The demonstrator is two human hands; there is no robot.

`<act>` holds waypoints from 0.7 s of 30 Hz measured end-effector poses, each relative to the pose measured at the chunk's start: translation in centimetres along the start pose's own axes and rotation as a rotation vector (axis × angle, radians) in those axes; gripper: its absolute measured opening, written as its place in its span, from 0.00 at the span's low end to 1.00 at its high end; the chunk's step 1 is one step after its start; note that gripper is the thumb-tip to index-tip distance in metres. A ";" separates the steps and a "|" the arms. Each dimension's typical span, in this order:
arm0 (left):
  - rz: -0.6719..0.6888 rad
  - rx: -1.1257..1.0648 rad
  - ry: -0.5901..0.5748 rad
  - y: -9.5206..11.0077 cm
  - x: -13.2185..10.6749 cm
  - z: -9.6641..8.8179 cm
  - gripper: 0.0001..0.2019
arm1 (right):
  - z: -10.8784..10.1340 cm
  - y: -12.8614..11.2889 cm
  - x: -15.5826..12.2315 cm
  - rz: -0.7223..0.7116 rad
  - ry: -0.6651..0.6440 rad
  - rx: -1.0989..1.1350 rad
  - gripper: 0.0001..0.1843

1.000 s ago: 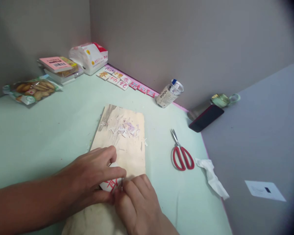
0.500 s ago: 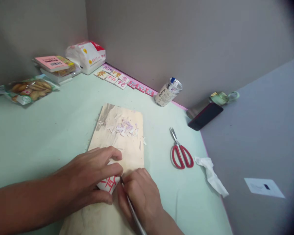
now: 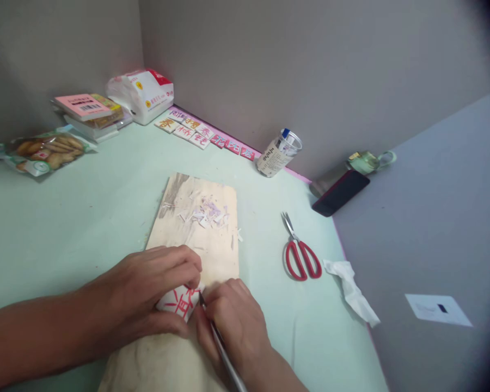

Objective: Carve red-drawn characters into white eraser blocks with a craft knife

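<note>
My left hand [image 3: 147,291] lies on a small white block with red characters [image 3: 178,302], fingers curled around it and pressing it onto the wooden board [image 3: 204,239]. My right hand [image 3: 237,324] is closed on a thin metal carving tool [image 3: 218,343], whose tip touches the block's right edge. Pale shavings [image 3: 204,213] lie scattered on the far half of the board.
Red-handled scissors [image 3: 300,256] and a crumpled tissue [image 3: 351,291] lie to the right. A tin [image 3: 278,153], a dark phone [image 3: 340,191] and a row of carved tiles [image 3: 206,136] sit along the wall. A snack bag [image 3: 43,151], stacked packs [image 3: 90,109] and a tissue pack [image 3: 142,93] occupy the far left corner.
The block has turned a little under my left hand, showing more of the red characters. My right hand has drawn back, so the tool's shaft now shows.
</note>
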State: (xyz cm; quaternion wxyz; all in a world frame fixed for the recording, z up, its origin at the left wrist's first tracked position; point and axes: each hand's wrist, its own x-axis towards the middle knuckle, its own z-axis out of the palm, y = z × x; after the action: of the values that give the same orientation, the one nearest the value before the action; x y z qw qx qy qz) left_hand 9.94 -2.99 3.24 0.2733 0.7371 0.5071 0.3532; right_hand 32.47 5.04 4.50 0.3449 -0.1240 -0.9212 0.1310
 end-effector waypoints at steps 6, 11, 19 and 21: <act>0.073 0.094 0.053 -0.5 0.1 0.7 0.17 | 0.2 0.1 -0.2 -0.002 0.008 -0.022 0.15; 0.143 0.149 0.057 -1.2 0.0 0.8 0.15 | 0.2 0.1 0.1 -0.015 0.025 -0.018 0.15; 0.132 0.099 0.050 -0.7 1.2 1.2 0.15 | 0.4 0.1 0.1 -0.015 0.023 -0.028 0.16; 0.143 0.092 0.055 -0.6 1.4 1.5 0.14 | 0.4 0.2 0.0 -0.012 0.023 -0.027 0.16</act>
State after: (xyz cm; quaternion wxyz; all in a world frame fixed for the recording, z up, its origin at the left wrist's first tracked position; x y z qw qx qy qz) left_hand 11.16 -1.59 2.20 0.1994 0.7733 0.4761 0.3682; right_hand 32.22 5.14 4.18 0.3547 -0.1246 -0.9195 0.1152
